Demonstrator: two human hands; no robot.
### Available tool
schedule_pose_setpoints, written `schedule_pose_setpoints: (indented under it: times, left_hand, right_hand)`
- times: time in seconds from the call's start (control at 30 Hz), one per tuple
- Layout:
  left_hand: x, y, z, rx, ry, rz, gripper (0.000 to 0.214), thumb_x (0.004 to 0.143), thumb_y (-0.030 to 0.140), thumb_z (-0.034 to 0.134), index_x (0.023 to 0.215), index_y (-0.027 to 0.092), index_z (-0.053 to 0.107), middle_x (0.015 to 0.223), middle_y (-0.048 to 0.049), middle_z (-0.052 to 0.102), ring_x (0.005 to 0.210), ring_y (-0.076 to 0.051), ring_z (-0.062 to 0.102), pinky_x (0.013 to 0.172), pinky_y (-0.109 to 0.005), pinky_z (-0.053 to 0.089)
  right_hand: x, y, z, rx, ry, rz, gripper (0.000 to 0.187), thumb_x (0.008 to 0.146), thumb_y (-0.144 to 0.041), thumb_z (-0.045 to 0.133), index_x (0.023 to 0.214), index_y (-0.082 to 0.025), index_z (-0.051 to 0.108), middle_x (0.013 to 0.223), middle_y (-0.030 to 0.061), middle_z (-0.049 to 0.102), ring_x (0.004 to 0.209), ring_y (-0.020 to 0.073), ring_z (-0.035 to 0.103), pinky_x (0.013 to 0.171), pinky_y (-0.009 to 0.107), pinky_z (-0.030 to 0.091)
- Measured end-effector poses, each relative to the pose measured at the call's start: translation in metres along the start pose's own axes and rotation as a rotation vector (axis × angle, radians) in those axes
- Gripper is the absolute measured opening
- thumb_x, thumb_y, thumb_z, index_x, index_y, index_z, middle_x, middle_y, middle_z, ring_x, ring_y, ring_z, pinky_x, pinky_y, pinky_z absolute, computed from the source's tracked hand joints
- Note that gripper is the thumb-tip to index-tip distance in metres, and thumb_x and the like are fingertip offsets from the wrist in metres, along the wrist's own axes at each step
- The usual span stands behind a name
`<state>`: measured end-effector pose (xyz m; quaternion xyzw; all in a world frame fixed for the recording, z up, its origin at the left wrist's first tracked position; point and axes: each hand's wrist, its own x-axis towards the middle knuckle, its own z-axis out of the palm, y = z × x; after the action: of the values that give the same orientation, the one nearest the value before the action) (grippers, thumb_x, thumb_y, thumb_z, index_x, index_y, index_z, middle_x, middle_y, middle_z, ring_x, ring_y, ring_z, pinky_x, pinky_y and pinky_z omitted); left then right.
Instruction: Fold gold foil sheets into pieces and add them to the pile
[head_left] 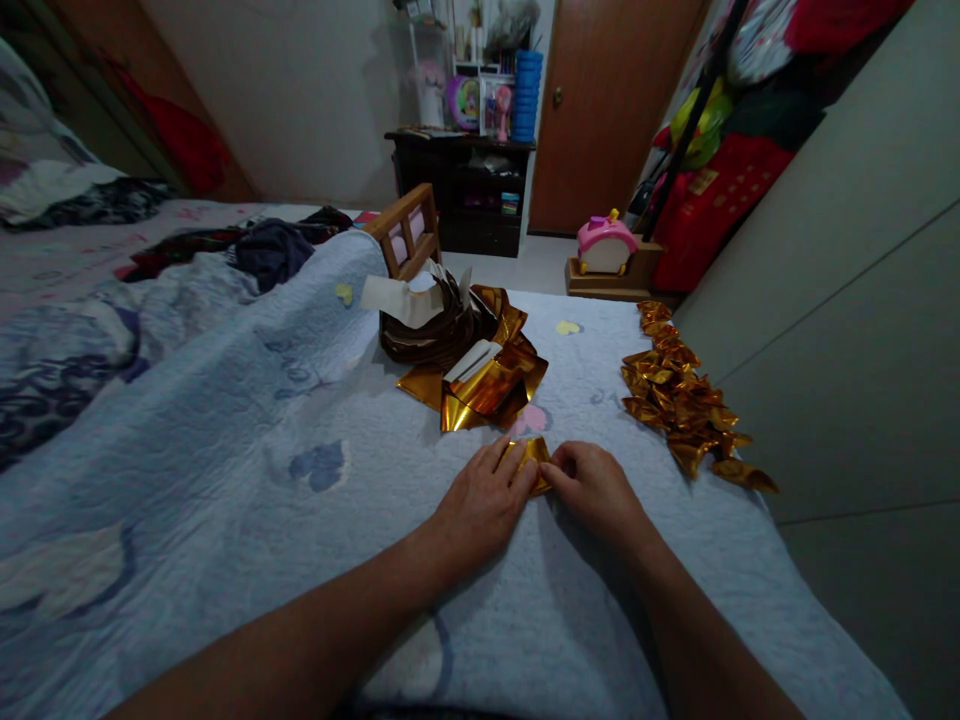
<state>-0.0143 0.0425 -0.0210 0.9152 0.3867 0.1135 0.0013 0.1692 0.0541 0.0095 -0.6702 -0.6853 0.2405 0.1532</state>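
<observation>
A small sheet of gold foil paper [538, 452], partly folded, lies on the blue bedspread in front of me. My left hand [484, 495] rests on it with fingers stretched out flat, pressing it down. At the paper's right edge, my right hand [596, 490] has thumb and fingers pinched together on it. Just beyond my hands is a loose pile of gold foil sheets [495, 385], some showing a pale underside. Several folded gold foil pieces [679, 400] are heaped in a row along the right side of the bed.
Behind the foil sheets sits a brown stack of papers [427, 330] with white sheets sticking up. The bedspread [300, 560] is rumpled on the left. A wooden bed rail [409, 235] stands at the far end, a pink toy [606, 245] beyond it. A pale cabinet [840, 330] borders the right side.
</observation>
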Motion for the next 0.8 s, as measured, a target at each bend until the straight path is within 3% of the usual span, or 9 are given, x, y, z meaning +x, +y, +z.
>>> schedule_pose_setpoints:
  times: [0.27, 0.8]
  left_hand:
    - [-0.001, -0.001, 0.005, 0.016, 0.046, 0.003, 0.03, 0.099, 0.017, 0.049, 0.127, 0.011, 0.057, 0.139, -0.0164, 0.058, 0.133, -0.032, 0.051, 0.11, -0.047, 0.047]
    - [-0.002, 0.0, -0.005, -0.044, 0.043, -0.021, 0.029, 0.099, 0.019, 0.049, 0.125, 0.011, 0.057, 0.136, -0.0182, 0.058, 0.131, -0.032, 0.052, 0.111, -0.049, 0.046]
  right_hand:
    - [-0.001, 0.0, -0.003, -0.045, -0.114, -0.013, 0.029, 0.091, -0.03, 0.057, 0.067, -0.018, 0.068, 0.069, 0.0043, 0.07, 0.064, 0.0153, 0.058, 0.06, 0.027, 0.03]
    - [-0.003, -0.015, -0.007, -0.313, -0.148, 0.002, 0.032, 0.098, -0.029, 0.05, 0.083, -0.017, 0.075, 0.088, 0.0112, 0.078, 0.084, 0.0217, 0.069, 0.069, 0.031, 0.034]
